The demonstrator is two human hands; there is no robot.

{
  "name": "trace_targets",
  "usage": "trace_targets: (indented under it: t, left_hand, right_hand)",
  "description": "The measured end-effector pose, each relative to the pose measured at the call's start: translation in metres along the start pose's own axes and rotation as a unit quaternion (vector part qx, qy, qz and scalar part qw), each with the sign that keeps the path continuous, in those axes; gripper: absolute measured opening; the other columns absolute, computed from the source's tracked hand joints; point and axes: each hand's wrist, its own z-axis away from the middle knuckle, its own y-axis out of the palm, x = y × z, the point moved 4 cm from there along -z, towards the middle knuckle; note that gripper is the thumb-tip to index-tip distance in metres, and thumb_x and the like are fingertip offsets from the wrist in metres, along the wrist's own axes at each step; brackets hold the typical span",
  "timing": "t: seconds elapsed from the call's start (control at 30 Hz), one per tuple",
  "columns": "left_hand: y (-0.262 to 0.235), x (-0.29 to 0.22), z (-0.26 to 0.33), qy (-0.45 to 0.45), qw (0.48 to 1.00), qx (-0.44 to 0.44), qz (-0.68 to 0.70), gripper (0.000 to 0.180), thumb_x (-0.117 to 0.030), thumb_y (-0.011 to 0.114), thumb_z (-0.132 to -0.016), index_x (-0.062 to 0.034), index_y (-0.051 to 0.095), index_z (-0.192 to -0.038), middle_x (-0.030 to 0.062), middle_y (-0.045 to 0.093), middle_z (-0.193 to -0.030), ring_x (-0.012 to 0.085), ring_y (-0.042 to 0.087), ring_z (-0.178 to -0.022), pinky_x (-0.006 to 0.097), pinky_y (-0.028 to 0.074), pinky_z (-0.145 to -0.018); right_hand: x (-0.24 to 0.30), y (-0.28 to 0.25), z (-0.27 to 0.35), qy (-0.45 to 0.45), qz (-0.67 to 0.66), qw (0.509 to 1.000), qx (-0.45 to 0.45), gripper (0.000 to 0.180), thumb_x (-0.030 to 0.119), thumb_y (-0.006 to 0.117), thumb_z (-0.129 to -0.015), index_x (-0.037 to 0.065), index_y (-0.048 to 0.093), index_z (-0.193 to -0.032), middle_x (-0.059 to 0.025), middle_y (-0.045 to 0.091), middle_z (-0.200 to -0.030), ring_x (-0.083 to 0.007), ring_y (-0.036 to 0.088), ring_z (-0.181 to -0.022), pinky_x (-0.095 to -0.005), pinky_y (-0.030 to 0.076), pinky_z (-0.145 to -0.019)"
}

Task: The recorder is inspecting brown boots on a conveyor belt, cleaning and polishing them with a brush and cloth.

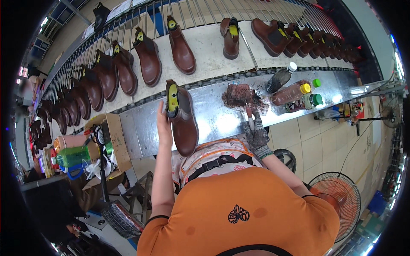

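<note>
Beyond both hands runs a long conveyor with a wire rail, carrying a curved row of brown ankle boots, each with a yellow-green insert showing at its opening; these look finished at this station or waiting their turn, which cannot be told. Nearer, a steel desk lies just under the hands. On it, upright against the bare left hand, stands one brown boot; the fingers are spread flat along its side, steadying rather than gripping it. This boot appears to be the one in work. Right of it, the gloved right hand is closed around a small brush or stick, its tip beside a dark, stained rag. Beyond the right hand lie several plastic bottles with white, yellow and green caps. Left of the left hand sits an open cardboard box of oddments, with a green bottle beside it.
</note>
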Motion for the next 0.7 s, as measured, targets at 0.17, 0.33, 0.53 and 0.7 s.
trace_targets:
  t: [0.17,0.33,0.53,0.7]
  left_hand:
    - [0.022,-0.029,-0.076,-0.045,0.992,0.116,-0.037,0.082,-0.067,0.016,-0.089,-0.0014,0.037,-0.134,0.0115,0.052,-0.124,0.0199,0.050,-0.110,0.033,0.033,-0.099]
    - [0.025,-0.004,-0.123,-0.080,0.977,0.180,-0.077,0.081,-0.072,0.021,-0.086,-0.0025,0.061,-0.071,0.0088,0.061,-0.072,0.0162,0.058,-0.069,0.027,0.046,-0.069]
    - [0.043,-0.059,-0.069,0.079,0.954,0.287,-0.025,0.081,-0.069,0.020,-0.087,-0.0029,0.059,-0.061,0.0087,0.057,-0.066,0.0220,0.054,-0.082,0.031,0.038,-0.088]
    - [0.047,-0.110,-0.021,0.256,0.898,0.358,0.020,0.075,-0.069,0.032,-0.085,-0.0059,0.058,-0.054,0.0068,0.057,-0.058,0.0241,0.051,-0.080,0.043,0.024,-0.102]
  right_hand:
    - [0.026,-0.002,0.001,-0.023,0.052,0.998,0.022,0.065,0.027,0.047,-0.088,0.004,0.021,-0.142,-0.0257,0.030,-0.140,-0.0416,0.047,-0.112,-0.0422,0.044,-0.088]
    - [-0.007,0.017,0.013,-0.217,0.227,0.947,0.067,0.060,0.024,0.039,-0.090,0.006,0.019,-0.144,-0.0251,0.019,-0.146,-0.0393,0.028,-0.131,-0.0389,0.031,-0.104]
    - [0.028,-0.012,0.018,0.129,-0.170,0.977,0.008,0.062,0.010,0.051,-0.086,0.004,0.023,-0.141,-0.0157,0.056,-0.108,-0.0203,0.059,-0.086,-0.0319,0.050,-0.069]
    - [0.026,0.008,0.021,0.129,-0.501,0.855,0.038,0.062,0.004,0.047,-0.090,0.017,0.018,-0.143,-0.0056,0.056,-0.082,-0.0092,0.050,-0.051,-0.0257,0.044,-0.044]
